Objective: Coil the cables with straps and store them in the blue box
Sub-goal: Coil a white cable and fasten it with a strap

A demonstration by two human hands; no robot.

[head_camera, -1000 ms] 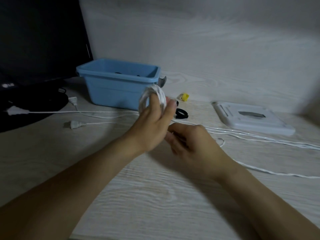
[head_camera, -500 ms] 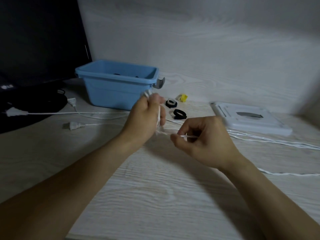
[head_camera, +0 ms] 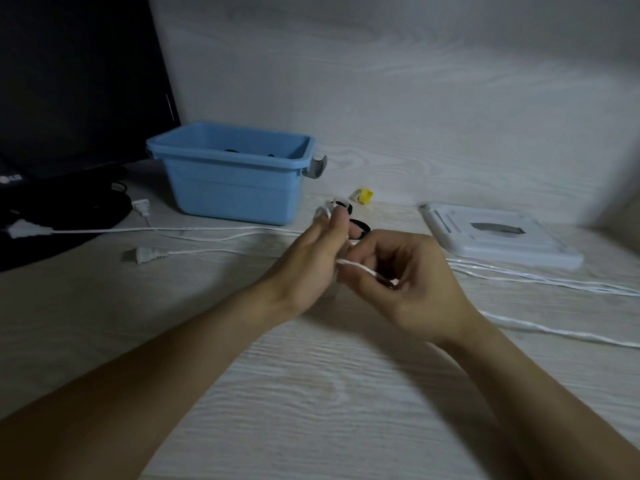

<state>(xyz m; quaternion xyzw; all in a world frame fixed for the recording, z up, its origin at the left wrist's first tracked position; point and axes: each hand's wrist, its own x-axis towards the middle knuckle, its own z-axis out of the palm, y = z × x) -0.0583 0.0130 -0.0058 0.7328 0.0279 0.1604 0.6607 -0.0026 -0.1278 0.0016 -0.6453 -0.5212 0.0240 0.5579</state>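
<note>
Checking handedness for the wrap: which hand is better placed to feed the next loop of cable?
Probably the right hand: it pinches the free white cable trailing right across the table, while the left hand is occupied holding the coil.

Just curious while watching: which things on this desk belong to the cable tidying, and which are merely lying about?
Part of the job:
white cable in both hands
blue box
black straps
loose plugs

Lying about:
monitor
white lid
yellow piece

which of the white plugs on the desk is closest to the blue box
The two-pin plug just left of the blue box; the other two plugs lie farther off.
</note>
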